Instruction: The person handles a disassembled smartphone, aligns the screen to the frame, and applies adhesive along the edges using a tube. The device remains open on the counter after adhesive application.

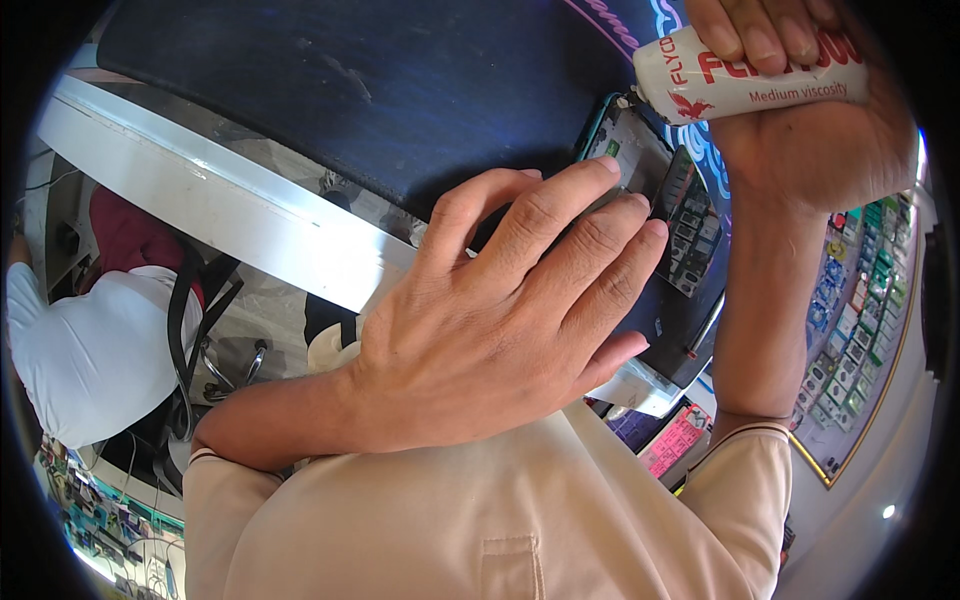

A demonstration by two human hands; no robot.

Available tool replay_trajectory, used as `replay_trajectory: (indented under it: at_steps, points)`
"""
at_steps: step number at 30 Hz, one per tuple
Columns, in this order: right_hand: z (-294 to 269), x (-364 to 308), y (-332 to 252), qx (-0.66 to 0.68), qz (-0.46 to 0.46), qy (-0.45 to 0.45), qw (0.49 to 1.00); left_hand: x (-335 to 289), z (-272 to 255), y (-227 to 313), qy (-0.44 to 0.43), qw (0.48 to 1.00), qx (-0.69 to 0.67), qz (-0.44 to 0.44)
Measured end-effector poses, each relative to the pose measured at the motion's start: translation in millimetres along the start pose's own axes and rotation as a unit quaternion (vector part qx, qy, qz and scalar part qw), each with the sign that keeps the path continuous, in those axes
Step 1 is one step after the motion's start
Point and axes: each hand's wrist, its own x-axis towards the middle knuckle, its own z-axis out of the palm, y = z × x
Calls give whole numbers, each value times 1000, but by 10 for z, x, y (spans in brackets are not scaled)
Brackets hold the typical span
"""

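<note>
My right hand [800,140], at the upper right, is wrapped round a white tube [740,80] with red print. The tube lies nearly level, its narrow end turned left above an opened phone [630,140] with a teal edge. Across the middle, my left hand [510,290] is spread palm down, its fingertips at the phone's near side and covering part of it. Beside those fingertips a glossy dark panel [688,230] stands tilted, reflecting small rectangles. What lies under my left palm is hidden.
A dark printed mat [400,90] covers the bench, whose white edge [230,190] runs along its left and near side. A thin rod [706,325] lies near the mat's right corner. At left is a person in a white top [95,350]. Small packages hang on the right wall display [860,330].
</note>
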Motion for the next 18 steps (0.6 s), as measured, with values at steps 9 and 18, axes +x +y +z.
replay_trajectory:
  at_steps: [9,18]
  points:
    - [-20,5,4,2,-3,6,1000,5,5,-5,5,1000,-3,2]
    - [-20,33,3,5,-10,13,1000,0,-1,-4,2,1000,-2,2]
